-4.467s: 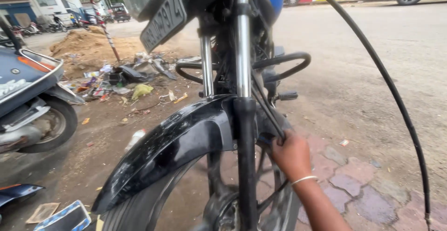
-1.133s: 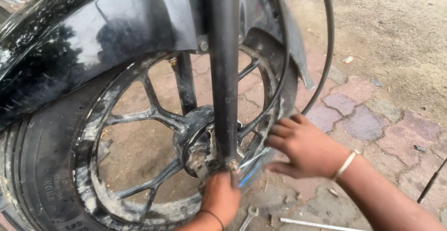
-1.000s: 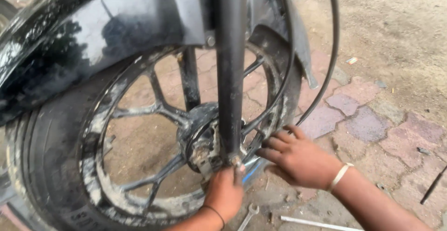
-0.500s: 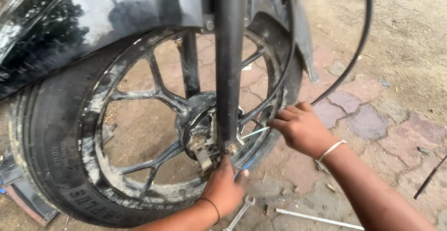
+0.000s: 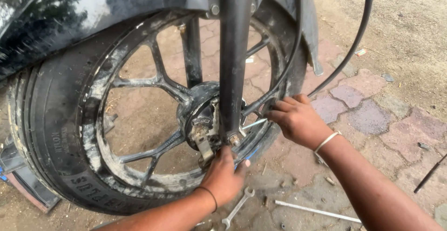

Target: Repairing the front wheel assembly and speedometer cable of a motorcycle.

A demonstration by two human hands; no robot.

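The black alloy front wheel [image 5: 153,119] is still seated in the dark steel fork leg [image 5: 235,58]. The axle end [image 5: 233,139] is pinched by the left hand [image 5: 223,175]; a thin silver rod [image 5: 253,124] is gripped by the right hand [image 5: 298,119]. The silver spanner [image 5: 237,207] lies unused on the ground.

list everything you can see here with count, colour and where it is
front wheel: 1, black tyre with a dusty grey spoked rim, left and centre
fork leg: 1, black, upright in front of the hub
mudguard: 1, glossy black, arched over the tyre
cable: 1, black, curving down from the top right
spanner: 1, silver, on the ground by the left hand
rod: 1, silver, flat on the ground at lower right
paving: reddish blocks, right side
left hand: 1, at the bottom of the fork leg by the axle
right hand: 1, pale bangle on the wrist, against the rim at right
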